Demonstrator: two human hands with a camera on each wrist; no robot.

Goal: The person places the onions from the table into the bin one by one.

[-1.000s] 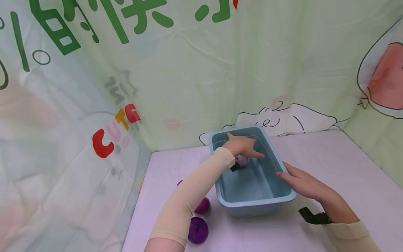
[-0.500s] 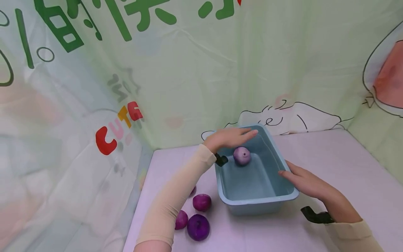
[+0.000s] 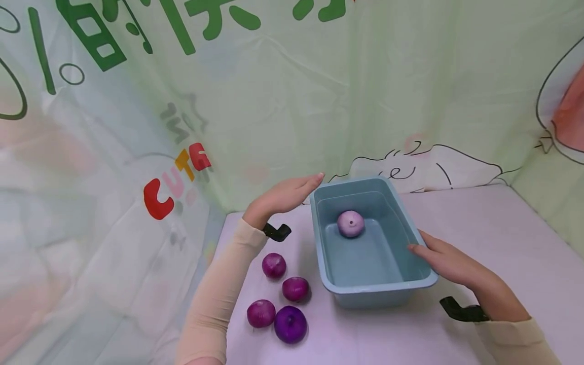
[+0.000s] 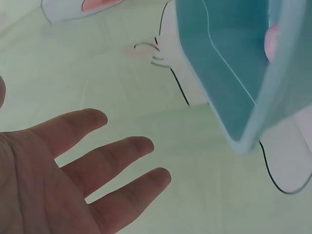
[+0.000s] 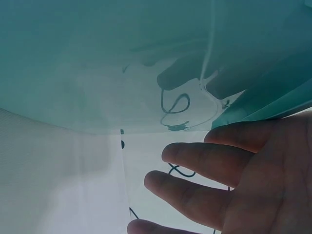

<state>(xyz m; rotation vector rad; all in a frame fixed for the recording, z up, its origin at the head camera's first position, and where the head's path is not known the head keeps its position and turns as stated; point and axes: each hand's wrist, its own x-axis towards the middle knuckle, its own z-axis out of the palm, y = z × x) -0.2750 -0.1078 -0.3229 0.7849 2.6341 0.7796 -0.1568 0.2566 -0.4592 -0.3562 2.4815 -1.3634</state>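
A blue bin (image 3: 365, 268) stands on the table (image 3: 374, 334), and a pale purple onion (image 3: 351, 224) sits on its floor toward the far end. The right hand (image 3: 444, 258) holds the bin's right side, its grip narrow: thumb over the rim, fingers along the outer wall. The left hand (image 3: 283, 196) hangs apart from the left rim, its grip wide, fingers extended and holding nothing. Left of the bin lie three magenta onions (image 3: 274, 266) and a round, darker violet vegetable (image 3: 290, 324). Behind hangs a printed curtain (image 3: 310, 101).
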